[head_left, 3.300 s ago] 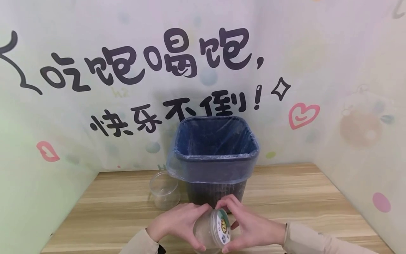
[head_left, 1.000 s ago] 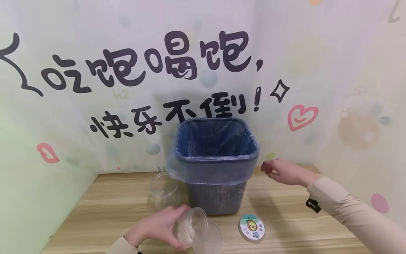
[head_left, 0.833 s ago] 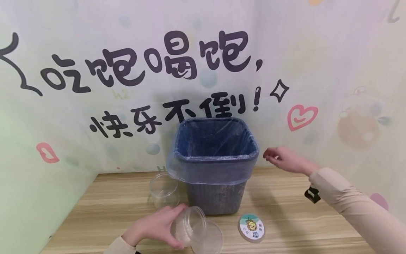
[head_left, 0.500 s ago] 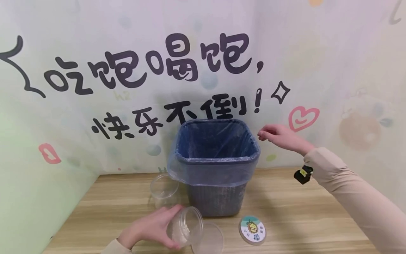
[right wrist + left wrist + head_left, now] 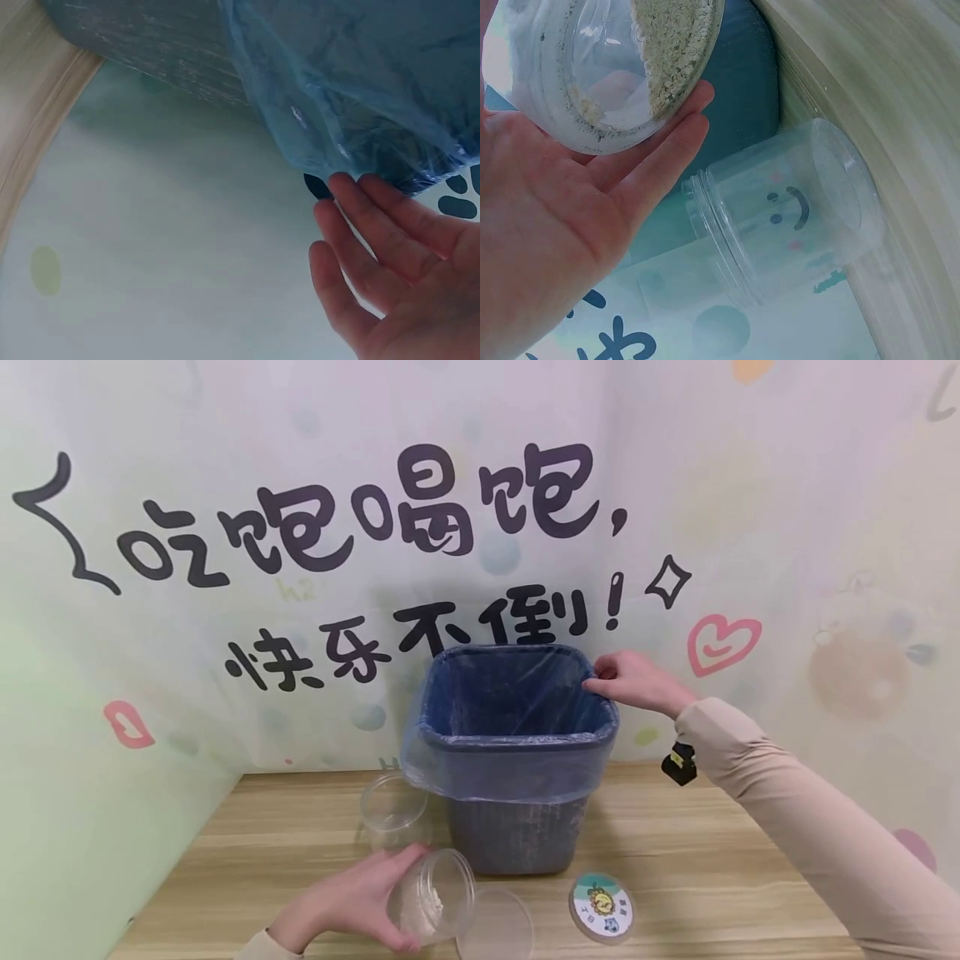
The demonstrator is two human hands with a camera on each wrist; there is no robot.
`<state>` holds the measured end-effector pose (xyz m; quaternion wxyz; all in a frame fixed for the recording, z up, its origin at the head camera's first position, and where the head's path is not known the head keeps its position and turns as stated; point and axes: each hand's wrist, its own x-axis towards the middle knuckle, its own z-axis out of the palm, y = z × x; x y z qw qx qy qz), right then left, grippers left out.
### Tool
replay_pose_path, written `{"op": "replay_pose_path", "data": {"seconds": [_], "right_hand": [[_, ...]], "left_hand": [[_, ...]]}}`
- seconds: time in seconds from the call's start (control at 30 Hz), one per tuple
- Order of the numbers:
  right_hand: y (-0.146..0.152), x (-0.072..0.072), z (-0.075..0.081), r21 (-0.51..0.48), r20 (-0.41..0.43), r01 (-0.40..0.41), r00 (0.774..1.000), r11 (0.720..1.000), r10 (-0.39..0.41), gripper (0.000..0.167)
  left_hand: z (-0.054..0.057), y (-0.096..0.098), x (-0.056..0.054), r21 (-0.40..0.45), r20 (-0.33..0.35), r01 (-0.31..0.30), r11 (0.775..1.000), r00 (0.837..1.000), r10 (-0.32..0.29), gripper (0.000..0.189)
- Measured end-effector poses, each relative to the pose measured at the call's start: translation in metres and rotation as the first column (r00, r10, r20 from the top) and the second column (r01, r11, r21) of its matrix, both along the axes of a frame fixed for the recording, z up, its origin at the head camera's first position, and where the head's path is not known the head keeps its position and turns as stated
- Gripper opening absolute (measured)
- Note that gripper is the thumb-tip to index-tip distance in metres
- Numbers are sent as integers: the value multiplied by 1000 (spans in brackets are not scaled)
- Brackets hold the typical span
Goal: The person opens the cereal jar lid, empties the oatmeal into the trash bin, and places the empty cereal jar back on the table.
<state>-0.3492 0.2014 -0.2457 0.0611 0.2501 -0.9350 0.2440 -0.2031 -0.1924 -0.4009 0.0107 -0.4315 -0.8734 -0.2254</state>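
In the head view my left hand (image 5: pixel 360 897) grips a clear plastic jar (image 5: pixel 450 889), tilted with its mouth to the right. Pale flakes (image 5: pixel 676 52) lie along one side inside it, seen in the left wrist view. A translucent disc (image 5: pixel 497 927) lies beside the jar's mouth. My right hand (image 5: pixel 641 681) is at the right rim of a blue bin (image 5: pixel 517 839) lined with a clear bag (image 5: pixel 510 772). Its fingers are nearly straight at the bag's outer side in the right wrist view; the thumb is hidden there.
A second clear jar (image 5: pixel 393 814) stands left of the bin, with a smiley face on its side in the left wrist view. A round printed lid (image 5: pixel 602 906) lies on the wooden table (image 5: pixel 720 860) right of the disc. A printed wall (image 5: pixel 300 710) rises behind.
The printed lid came off the jar and went onto the table. My right hand has risen and moved left to the bin's rim. The left hand with the jar has shifted slightly left.
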Motion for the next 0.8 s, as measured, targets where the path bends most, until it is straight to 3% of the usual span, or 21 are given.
{"op": "replay_pose_path", "data": {"seconds": [0.23, 0.4, 0.57, 0.7, 0.8], "right_hand": [[-2, 1, -2, -39, 16, -4, 1000, 999, 5, 27], [-2, 0, -2, -26, 21, 3, 1000, 1000, -3, 28], [-3, -1, -3, -9, 7, 16, 1000, 1000, -16, 27], [-3, -1, -4, -4, -6, 24, 1000, 1000, -24, 28], [-4, 0, -3, -4, -6, 26, 1000, 1000, -26, 29]], "left_hand": [[2, -9, -1, 23, -10, -2, 1000, 1000, 2, 82], [16, -19, -2, 28, -29, -14, 1000, 999, 15, 83], [38, -29, -2, 32, -28, -45, 998, 999, 46, 88], [63, -38, -3, 46, -31, -80, 996, 996, 81, 92], [84, -45, -6, 36, -103, -108, 994, 989, 111, 90]]}}
